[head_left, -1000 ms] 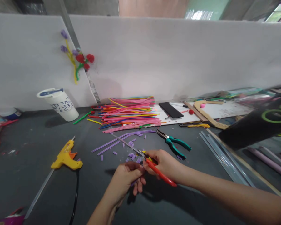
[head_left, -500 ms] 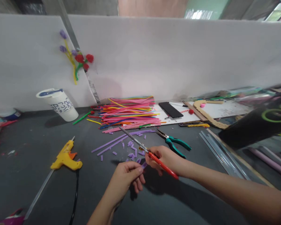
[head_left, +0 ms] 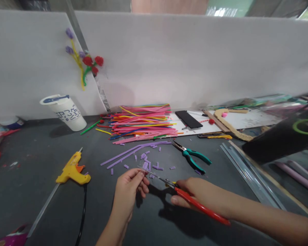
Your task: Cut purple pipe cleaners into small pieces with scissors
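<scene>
My right hand (head_left: 197, 194) grips red-handled scissors (head_left: 195, 202), whose thin blades point left towards my left hand. My left hand (head_left: 129, 186) is pinched at the fingertips right at the blade tips; what it pinches is too small to make out. Just beyond both hands lie several short purple strip pieces (head_left: 150, 165) and a few long purple strips (head_left: 133, 152) on the dark table (head_left: 41, 198).
A yellow glue gun (head_left: 72, 171) with its black cord lies at the left. Green-handled pliers (head_left: 192, 158) lie right of the purple bits. A pile of coloured strips (head_left: 143, 123), a white cup (head_left: 65, 112), a black phone (head_left: 188, 119) and clear rods (head_left: 248, 172) lie around.
My right hand pulled the scissors back towards me and to the right, the blades now lower and flatter. My left hand moved slightly left and up, fingertips meeting the blade tips.
</scene>
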`<state>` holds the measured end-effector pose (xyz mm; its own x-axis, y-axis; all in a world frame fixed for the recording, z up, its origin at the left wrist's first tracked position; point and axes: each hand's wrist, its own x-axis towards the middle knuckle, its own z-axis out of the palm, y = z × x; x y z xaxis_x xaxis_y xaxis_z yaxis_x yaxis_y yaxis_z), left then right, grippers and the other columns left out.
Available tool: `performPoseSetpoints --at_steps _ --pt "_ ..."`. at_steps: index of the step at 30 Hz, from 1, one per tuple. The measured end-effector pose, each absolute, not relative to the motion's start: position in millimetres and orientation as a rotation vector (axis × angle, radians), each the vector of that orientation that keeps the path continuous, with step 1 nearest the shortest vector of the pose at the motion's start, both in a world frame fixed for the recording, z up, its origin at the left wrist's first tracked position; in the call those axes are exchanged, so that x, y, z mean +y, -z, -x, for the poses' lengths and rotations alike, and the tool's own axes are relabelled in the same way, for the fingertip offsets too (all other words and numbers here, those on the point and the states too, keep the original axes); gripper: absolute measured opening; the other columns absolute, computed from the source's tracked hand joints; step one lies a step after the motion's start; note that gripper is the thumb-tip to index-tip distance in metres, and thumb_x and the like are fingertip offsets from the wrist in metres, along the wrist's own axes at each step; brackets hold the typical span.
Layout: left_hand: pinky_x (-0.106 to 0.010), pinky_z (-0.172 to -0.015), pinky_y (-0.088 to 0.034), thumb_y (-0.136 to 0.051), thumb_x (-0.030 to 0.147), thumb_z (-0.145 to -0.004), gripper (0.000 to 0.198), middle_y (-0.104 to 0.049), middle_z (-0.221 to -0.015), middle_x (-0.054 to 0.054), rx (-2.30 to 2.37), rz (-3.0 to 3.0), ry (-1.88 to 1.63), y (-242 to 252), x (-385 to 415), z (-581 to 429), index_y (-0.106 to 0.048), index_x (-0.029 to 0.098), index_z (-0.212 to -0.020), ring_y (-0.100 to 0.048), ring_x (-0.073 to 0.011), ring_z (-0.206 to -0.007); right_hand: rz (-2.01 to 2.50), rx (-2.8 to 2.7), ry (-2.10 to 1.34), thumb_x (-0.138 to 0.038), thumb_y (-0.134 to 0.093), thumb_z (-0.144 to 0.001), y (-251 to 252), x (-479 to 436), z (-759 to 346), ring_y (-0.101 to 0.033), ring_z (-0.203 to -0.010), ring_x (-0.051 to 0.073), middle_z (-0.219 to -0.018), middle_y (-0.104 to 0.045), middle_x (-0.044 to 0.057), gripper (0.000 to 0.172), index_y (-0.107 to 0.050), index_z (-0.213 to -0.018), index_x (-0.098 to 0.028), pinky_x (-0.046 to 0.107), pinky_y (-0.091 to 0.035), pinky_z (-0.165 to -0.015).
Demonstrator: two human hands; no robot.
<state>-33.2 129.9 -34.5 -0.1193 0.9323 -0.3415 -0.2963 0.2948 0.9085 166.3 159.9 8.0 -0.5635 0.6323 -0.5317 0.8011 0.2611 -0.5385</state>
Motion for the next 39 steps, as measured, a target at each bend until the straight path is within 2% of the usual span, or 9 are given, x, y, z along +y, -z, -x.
performPoseSetpoints --at_steps 18,23,28,31,35,39 --pt "-0.016 -0.032 -0.037 -0.058 0.028 -0.070 0.018 -0.056 -0.049 0.001 1.280 -0.709 -1.178 35 130 33 -0.057 0.012 -0.061 -0.048 -0.0070 -0.037 -1.322 2.319 1.302 -0.055 -0.036 -0.079 -3 159 -160 -0.032 -0.047 0.007 -0.055 -0.044 -0.003 0.044 -0.053 -0.068 -0.015 0.018 -0.025 -0.042" --pt "-0.015 -0.033 -0.037 -0.057 0.028 -0.071 0.019 -0.056 -0.050 0.001 1.271 -0.707 -1.167 37 131 33 -0.057 0.012 -0.061 -0.048 -0.0067 -0.037 -1.403 2.289 1.257 -0.050 -0.038 -0.078 5 159 -157 -0.028 -0.046 0.007 -0.051 -0.039 -0.004 0.041 -0.051 -0.060 -0.015 0.019 -0.023 -0.041" --pt "-0.015 -0.033 -0.036 -0.059 0.030 -0.070 0.019 -0.056 -0.050 0.001 1.289 -0.666 -1.128 40 131 33 -0.059 0.011 -0.064 -0.048 -0.0065 -0.038 -1.434 2.233 1.311 -0.056 -0.039 -0.076 15 158 -160 -0.026 -0.042 0.006 -0.047 -0.036 -0.005 0.047 -0.050 -0.056 -0.015 0.019 -0.022 -0.039" --pt "-0.015 -0.033 -0.036 -0.059 0.030 -0.069 0.020 -0.056 -0.050 0.001 1.283 -0.635 -1.114 40 131 33 -0.060 0.011 -0.067 -0.048 -0.0062 -0.038 -1.478 2.143 1.383 -0.061 -0.037 -0.075 14 159 -162 -0.030 -0.037 0.005 -0.045 -0.038 -0.004 0.050 -0.050 -0.058 -0.016 0.018 -0.023 -0.036" --pt "-0.014 -0.033 -0.037 -0.060 0.031 -0.069 0.020 -0.057 -0.052 0.002 1.221 -0.626 -1.089 37 131 30 -0.061 0.011 -0.071 -0.049 -0.0058 -0.038 -1.638 2.015 1.477 -0.052 -0.044 -0.075 5 167 -155 -0.037 -0.033 0.006 -0.046 -0.041 -0.005 0.037 -0.050 -0.066 -0.017 0.017 -0.027 -0.032" --pt "-0.015 -0.032 -0.037 -0.059 0.029 -0.071 0.019 -0.058 -0.050 0.001 1.082 -0.703 -0.976 34 128 26 -0.061 0.010 -0.068 -0.049 -0.0058 -0.035 -1.676 2.221 1.660 -0.035 -0.048 -0.074 0 173 -141 -0.043 -0.039 0.007 -0.052 -0.044 -0.004 0.018 -0.049 -0.068 -0.018 0.016 -0.033 -0.034"
